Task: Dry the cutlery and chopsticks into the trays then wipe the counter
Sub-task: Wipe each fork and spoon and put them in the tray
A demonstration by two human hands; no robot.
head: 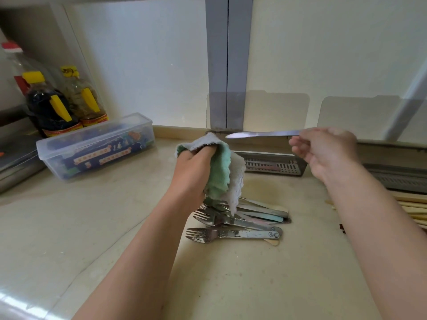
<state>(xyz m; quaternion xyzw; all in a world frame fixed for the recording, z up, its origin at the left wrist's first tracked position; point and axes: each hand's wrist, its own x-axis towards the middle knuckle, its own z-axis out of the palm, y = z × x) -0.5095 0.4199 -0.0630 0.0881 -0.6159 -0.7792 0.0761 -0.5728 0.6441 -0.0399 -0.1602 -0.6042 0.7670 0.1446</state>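
Two hands are raised above a pale counter (92,227). Your left hand (194,165) grips a bunched cloth (221,172) (green on one face, whitish on the other), with the fingers curled into its folds. A loose corner hangs down over the cutlery pile (238,222); whether it touches the metal cannot be told.

Your right hand (323,151) pinches the handle end of a table knife (261,134). The knife is held level in the air, and its blade tip points toward the cloth, just apart from it.

The cutlery pile lies on the counter between your forearms, with the tines pointing to your left. The nearest fork (231,234) carries water drops.

A grey slotted tray (275,166) stands against the wall behind the pile, directly under the knife, and its clear lid (258,109) is raised against the wall panel. What lies inside it is too dim to name.

A second tray (397,179) stands to the right, partly hidden by your right forearm, and its lid (360,116) is likewise raised. Pale chopsticks (411,209) lie on the counter just in front of it, at the frame's right edge.

At far left, a clear plastic box (97,146) with a closed lid rests on the counter. Two yellow-capped bottles (50,107) stand behind it.
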